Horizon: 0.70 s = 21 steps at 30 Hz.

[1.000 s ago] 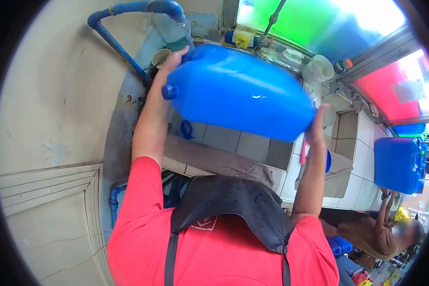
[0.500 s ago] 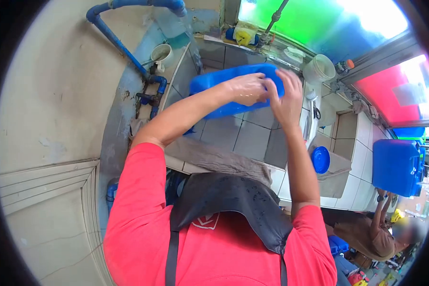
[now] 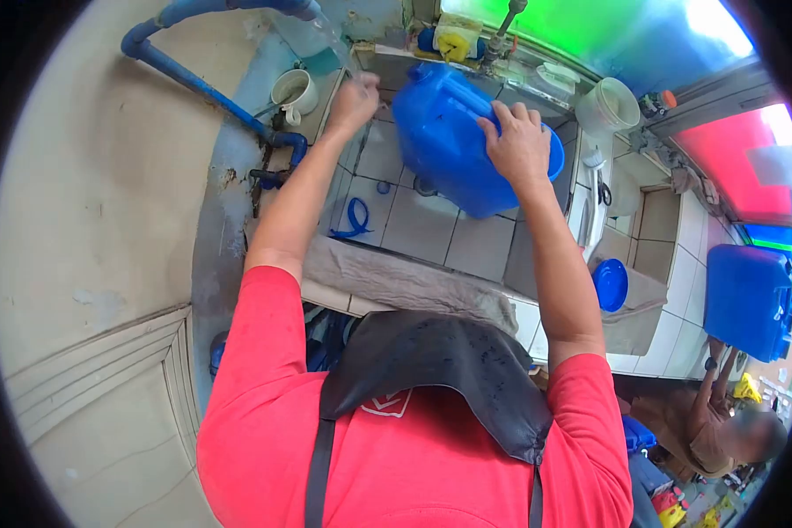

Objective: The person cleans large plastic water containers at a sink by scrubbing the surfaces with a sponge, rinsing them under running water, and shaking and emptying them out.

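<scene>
A large blue jerrycan [image 3: 444,132] is tilted in the tiled sink [image 3: 414,216], its capped-looking corner toward the back left. My right hand [image 3: 519,145] grips its upper right side, thumb toward the left and fingers bent over it. A curved blue rim shows beyond that hand. To the left of the jerrycan, my left hand [image 3: 354,107] is raised at the water stream [image 3: 333,37] falling from the blue pipe [image 3: 211,11]. Its fingers look curled and slightly blurred; whatever they hold, if anything, is hidden. A blue strip loop [image 3: 355,218] and a small blue ball-like piece [image 3: 384,187] lie on the sink floor.
A white mug [image 3: 294,91] stands on the left ledge. Along the front edge lies a grey cloth [image 3: 405,277]. To the right are a clear tub [image 3: 609,106], a blue round lid [image 3: 610,284] and another blue jerrycan [image 3: 748,299], with a person [image 3: 691,431] beyond.
My left hand has left the jerrycan and moved left to the water stream. The jerrycan has turned, its narrower end now up and back; the loop and small piece have come into view.
</scene>
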Tool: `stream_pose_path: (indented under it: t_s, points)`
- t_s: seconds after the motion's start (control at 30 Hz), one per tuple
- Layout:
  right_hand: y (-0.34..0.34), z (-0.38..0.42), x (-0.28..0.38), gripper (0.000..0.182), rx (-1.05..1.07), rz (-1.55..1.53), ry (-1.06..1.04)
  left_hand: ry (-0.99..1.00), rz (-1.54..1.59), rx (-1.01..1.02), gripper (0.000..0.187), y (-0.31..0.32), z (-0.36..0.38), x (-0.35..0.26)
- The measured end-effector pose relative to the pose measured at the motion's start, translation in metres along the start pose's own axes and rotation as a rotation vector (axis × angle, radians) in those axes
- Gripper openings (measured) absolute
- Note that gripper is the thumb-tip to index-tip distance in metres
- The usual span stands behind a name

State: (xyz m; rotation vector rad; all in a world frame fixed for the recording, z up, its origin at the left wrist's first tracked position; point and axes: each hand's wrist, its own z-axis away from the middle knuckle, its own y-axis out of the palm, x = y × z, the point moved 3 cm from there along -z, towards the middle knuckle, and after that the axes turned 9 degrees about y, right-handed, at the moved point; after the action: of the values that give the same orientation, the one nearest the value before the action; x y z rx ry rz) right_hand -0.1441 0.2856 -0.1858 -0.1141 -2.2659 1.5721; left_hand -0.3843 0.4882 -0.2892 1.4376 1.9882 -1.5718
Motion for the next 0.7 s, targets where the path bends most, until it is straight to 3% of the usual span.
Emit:
stream_pose_path:
  t_s: [0.03, 0.1, 0.17, 0.23, 0.3, 0.43, 0.53, 0.6, 0.7]
  points:
    - [-0.001, 0.001, 0.001, 0.034, -0.028, 0.028, 0.032, -0.020, -0.063, 0.059, 0.022, 0.014, 0.015, 0.035]
    - [0.002, 0.002, -0.006, 0.033, -0.045, 0.002, 0.047, -0.266, -0.152, 0.651, 0.026, 0.052, 0.055, 0.095]
    - [-0.001, 0.002, -0.010, 0.038, -0.027, -0.044, 0.077, 0.042, -0.464, 1.201, 0.031, 0.090, 0.098, 0.110]
    - [-0.002, 0.004, -0.009, 0.037, -0.024, -0.057, 0.090, -0.144, -0.556, 1.515, 0.041, 0.115, 0.141, 0.122]
    - [-0.003, 0.003, -0.010, 0.037, -0.051, -0.064, 0.082, -0.192, -0.731, 1.328, 0.035, 0.093, 0.173, 0.100]
    - [-0.003, 0.002, -0.003, 0.036, -0.008, -0.091, 0.126, -0.345, -0.823, 1.279, 0.030, 0.098, 0.206, 0.123]
    - [-0.002, 0.001, -0.003, 0.035, -0.007, -0.080, 0.136, -0.231, -0.835, 1.189, 0.025, 0.113, 0.226, 0.148]
    - [-0.003, 0.002, -0.003, 0.035, -0.011, -0.101, 0.137, 0.038, -0.702, 1.065, 0.022, 0.131, 0.232, 0.157]
    - [-0.004, 0.001, -0.002, 0.035, -0.009, -0.092, 0.143, 0.156, -0.569, 1.227, 0.019, 0.143, 0.206, 0.112]
